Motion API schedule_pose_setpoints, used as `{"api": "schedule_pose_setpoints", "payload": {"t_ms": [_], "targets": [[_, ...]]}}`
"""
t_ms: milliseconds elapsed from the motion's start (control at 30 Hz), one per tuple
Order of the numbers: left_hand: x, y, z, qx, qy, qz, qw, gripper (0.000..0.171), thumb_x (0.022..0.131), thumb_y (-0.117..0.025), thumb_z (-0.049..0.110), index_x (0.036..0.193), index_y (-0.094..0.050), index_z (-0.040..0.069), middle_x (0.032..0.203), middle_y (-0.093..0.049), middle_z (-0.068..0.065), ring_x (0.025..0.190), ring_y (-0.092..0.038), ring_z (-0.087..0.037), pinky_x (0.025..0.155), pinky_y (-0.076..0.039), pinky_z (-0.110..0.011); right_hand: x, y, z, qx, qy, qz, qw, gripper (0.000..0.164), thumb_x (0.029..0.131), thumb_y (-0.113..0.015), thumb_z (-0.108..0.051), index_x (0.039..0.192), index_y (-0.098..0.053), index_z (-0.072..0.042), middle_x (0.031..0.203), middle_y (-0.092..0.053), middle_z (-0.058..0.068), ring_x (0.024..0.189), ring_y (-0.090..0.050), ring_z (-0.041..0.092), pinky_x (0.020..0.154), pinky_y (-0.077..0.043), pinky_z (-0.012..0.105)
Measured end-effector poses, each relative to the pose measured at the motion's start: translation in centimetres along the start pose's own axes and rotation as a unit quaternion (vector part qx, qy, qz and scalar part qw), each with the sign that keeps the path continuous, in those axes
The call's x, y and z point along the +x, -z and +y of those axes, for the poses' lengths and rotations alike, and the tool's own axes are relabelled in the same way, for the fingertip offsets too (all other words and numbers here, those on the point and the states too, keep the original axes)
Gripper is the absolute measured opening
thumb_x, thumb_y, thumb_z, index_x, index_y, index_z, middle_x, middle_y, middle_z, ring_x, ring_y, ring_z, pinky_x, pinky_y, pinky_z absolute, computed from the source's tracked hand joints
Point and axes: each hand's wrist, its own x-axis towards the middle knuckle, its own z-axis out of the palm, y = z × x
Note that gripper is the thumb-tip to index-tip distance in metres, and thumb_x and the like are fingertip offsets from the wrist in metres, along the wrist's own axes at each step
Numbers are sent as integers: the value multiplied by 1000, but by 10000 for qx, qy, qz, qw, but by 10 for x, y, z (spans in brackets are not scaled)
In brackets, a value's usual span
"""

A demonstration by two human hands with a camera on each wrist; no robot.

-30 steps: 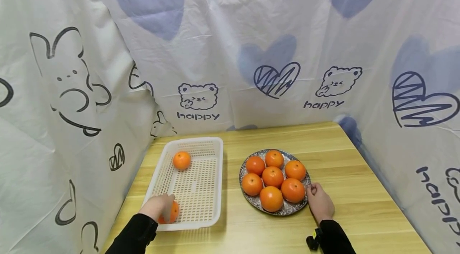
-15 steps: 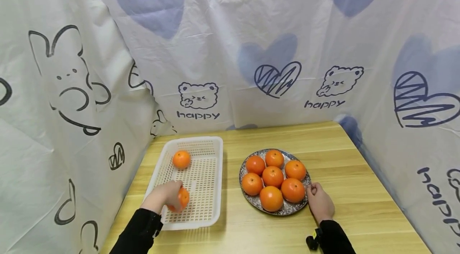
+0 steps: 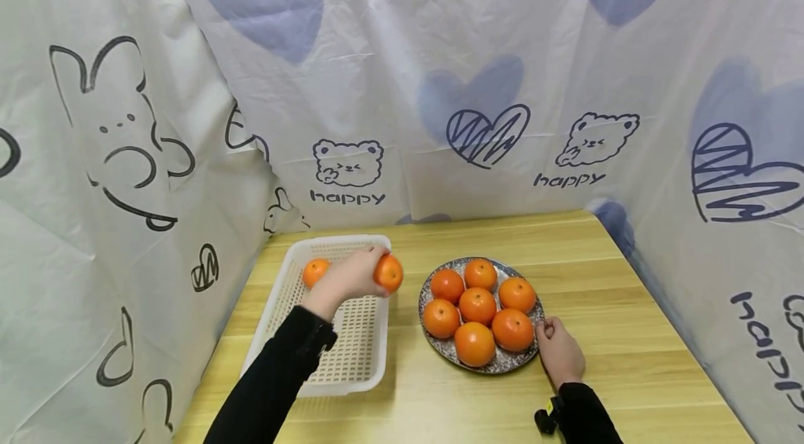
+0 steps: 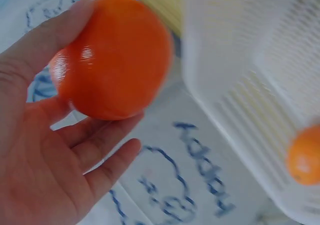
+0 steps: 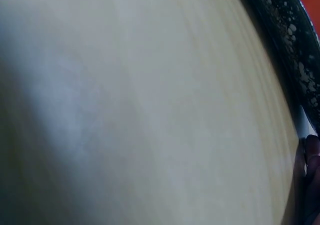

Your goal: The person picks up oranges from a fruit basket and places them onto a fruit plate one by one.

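Note:
My left hand [image 3: 356, 272] holds an orange [image 3: 388, 273] above the right rim of the white plastic basket [image 3: 381, 360]. In the left wrist view, thumb and fingers curl round the smooth orange [image 4: 117, 60]. Another orange [image 3: 315, 272] lies in the basket's far left part, partly behind the left hand. My right hand [image 3: 561, 352] grips the near right rim of a dark speckled plate [image 3: 442, 353], thumb on top. Several oranges [image 3: 477, 306] sit on this plate. The right wrist view catches only fingertips [image 5: 312, 152] beside the plate's edge [image 5: 295, 50].
The wooden table [image 3: 414, 409] carries the basket at left and the plate at right, with a strip of tabletop between them. A printed white cloth [image 3: 402, 81] hangs behind the table and at both sides.
The left hand has lifted the orange from the near left part of the basket and carried it up and right to the far right rim. The right hand stays at the plate.

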Motion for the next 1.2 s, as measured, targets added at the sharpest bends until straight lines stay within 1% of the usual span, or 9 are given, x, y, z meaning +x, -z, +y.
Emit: {"api": "schedule_pose_setpoints", "payload": {"t_ms": [133,267,367,467,567,667,800,900,1200], "targets": [[33,3,26,-418,-418,91,9982,87,69,-86,35,142,-45,12,138,-53,-12,118,-56,-28,98,-47,-47,2,1,1,11,-28,29,10000,36,97,-47,-40,110,-59,-8,86,-64,6,67,-58,20,54,-34,28],[64,-8,47,-1116,-684,129,9913,83,72,-84,36,140,-45,10,133,-57,-11,115,-57,-26,96,-47,-42,2,1,2,19,-74,49,10000,35,97,-47,-39,109,-59,-9,86,-66,5,69,-59,20,54,-35,28],[81,-25,61,-1792,-641,36,9817,81,74,-82,39,140,-45,10,128,-59,-10,111,-59,-24,94,-48,-39,2,0,2,15,-103,46,9999,34,97,-47,-39,110,-59,-9,87,-67,5,69,-59,20,55,-35,28],[91,-46,73,-2435,-390,-152,9690,80,75,-80,41,140,-44,10,126,-60,-10,109,-59,-21,93,-49,-36,1,0,2,28,-113,20,9999,35,97,-47,-39,110,-59,-9,87,-67,5,69,-59,20,54,-35,28],[97,-66,80,-3019,-82,-231,9530,76,77,-79,41,138,-47,8,123,-61,-10,106,-60,-21,93,-49,-35,1,0,1,28,-97,-28,9999,37,97,-47,-41,111,-59,-9,87,-67,5,68,-59,19,54,-35,28],[99,-78,85,-3280,122,-192,9444,70,79,-77,43,133,-50,8,118,-62,-10,103,-61,-21,93,-50,-36,3,-1,2,11,-70,-58,10000,40,98,-45,-43,112,-59,-8,87,-66,5,68,-59,19,53,-35,28],[99,-88,92,-3205,146,-253,9468,66,81,-74,47,129,-50,7,114,-62,-9,99,-60,-21,91,-49,-36,5,-2,2,17,-61,14,10000,39,98,-45,-43,111,-60,-9,86,-66,4,68,-58,19,54,-35,28],[99,-93,94,-3213,154,-294,9464,66,83,-72,47,129,-49,6,114,-62,-9,99,-60,-22,91,-49,-36,5,-3,2,59,-36,61,10000,38,98,-46,-43,111,-61,-10,87,-66,4,68,-58,18,56,-36,28],[97,-101,95,-3201,262,-171,9469,72,85,-69,48,136,-43,4,121,-60,-12,106,-59,-24,95,-48,-38,3,-3,4,68,-9,44,10000,38,98,-46,-44,108,-61,-10,86,-65,3,67,-56,17,56,-35,28]]}}
